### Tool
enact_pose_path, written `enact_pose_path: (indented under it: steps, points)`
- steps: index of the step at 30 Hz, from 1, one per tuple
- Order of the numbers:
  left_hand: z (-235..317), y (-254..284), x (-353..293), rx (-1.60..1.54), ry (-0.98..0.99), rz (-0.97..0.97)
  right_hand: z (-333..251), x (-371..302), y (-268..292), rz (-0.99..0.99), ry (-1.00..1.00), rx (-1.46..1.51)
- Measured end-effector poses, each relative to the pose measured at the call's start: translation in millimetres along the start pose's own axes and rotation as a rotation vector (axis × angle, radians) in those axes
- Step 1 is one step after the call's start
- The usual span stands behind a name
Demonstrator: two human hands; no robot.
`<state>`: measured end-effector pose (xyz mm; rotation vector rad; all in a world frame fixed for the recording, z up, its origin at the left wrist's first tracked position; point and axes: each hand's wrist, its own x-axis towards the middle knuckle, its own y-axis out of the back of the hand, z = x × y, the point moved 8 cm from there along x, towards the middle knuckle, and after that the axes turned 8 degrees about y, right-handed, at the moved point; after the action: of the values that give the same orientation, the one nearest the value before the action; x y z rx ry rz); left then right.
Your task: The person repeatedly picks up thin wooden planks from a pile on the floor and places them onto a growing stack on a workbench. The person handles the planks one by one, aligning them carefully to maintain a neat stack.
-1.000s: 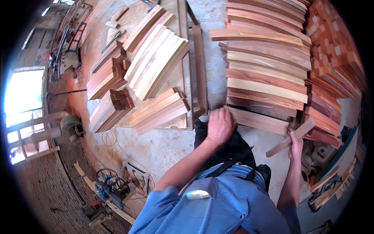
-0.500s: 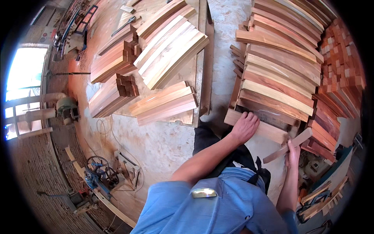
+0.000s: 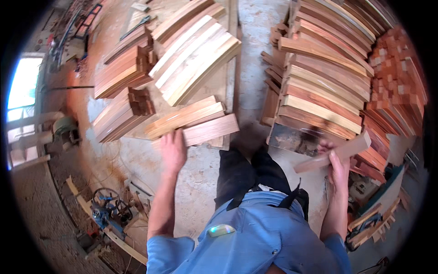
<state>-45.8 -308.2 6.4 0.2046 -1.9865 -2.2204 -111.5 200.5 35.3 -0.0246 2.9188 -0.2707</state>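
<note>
My left hand (image 3: 173, 148) reaches to the left table and closes round the left end of a pale pinkish wooden board (image 3: 212, 129). That board lies along the front of a small pile, beside a yellowish board (image 3: 185, 116), and its right end juts past the pile. On the other side, my right hand (image 3: 336, 164) grips a short, slightly curved wooden piece (image 3: 337, 153), held tilted with its right end higher. The thumb lies across its near face and the fingertips show behind it. This piece is in front of a long row of curved boards (image 3: 324, 105) on the right bench.
Several stacks of boards (image 3: 196, 64) stand on the left table (image 3: 222, 140). More reddish wood blocks (image 3: 394, 64) are piled at far right. A blue machine with a handwheel (image 3: 106, 205) stands at lower left. Concrete floor (image 3: 196, 192) lies between table and bench.
My left hand has swung from the right bench to the left table. The board it held at the bench edge is gone from there. My right hand keeps its wooden piece, now turned more.
</note>
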Motion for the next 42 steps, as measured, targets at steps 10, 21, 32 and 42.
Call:
enact_pose_path:
  steps: [10,21,32,42]
  points:
    - [-38,-37,-5,-0.055,0.118,0.002,9,31,-36,0.195,-0.109,0.649]
    - [152,10,2,-0.507,-0.182,-0.209,68,-13,-19,0.311,-0.261,0.727]
    - [296,-30,38,-0.663,-0.318,-0.279,79,-57,91,0.613,-0.06,0.4]
    - [352,48,74,-0.433,-0.558,0.046,54,-35,109,0.659,-0.044,0.545]
